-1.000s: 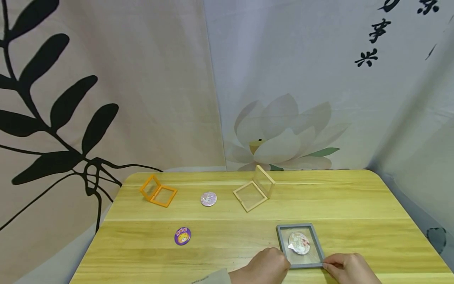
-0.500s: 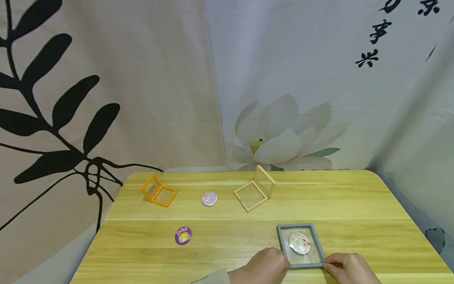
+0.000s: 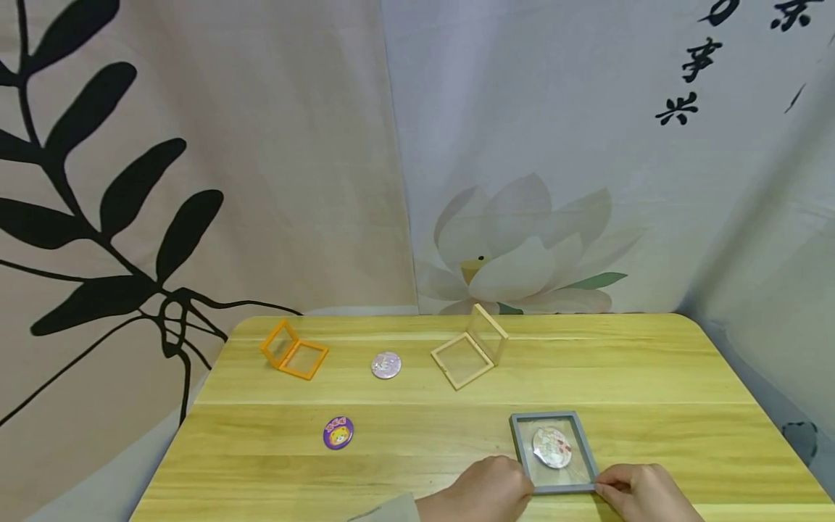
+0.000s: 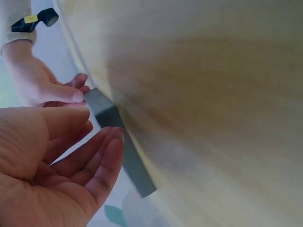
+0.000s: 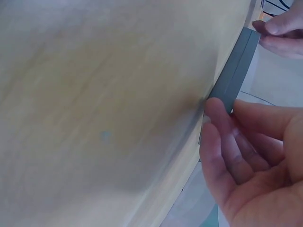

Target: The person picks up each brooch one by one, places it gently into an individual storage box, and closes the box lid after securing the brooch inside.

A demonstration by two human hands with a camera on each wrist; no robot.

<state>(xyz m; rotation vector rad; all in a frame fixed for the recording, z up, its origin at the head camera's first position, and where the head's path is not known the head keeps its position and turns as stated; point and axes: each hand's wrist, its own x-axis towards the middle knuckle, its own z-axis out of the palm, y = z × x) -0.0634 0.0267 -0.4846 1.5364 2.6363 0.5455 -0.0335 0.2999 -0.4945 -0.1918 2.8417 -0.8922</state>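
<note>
A grey square display frame with a clear film lies at the table's front right. Inside it, behind the film, shows a round whitish badge with reddish marks. My left hand, its fingers bent, holds the frame's near left corner. At the near right corner my right hand pinches the frame between thumb and fingers. From the left wrist, the frame's grey side runs past my left fingertips. The right wrist view has my right thumb and fingers around the near end of the grey side.
An orange frame stands opened at the back left, a cream frame opened at the back middle. Between them lies a pale pink badge; a purple badge lies nearer. A printed curtain hangs behind the wooden table.
Both hands keep their hold and the frame stays in place. The bright pointed glint at the whitish badge's lower left has shrunk. The head view has shifted very slightly.
</note>
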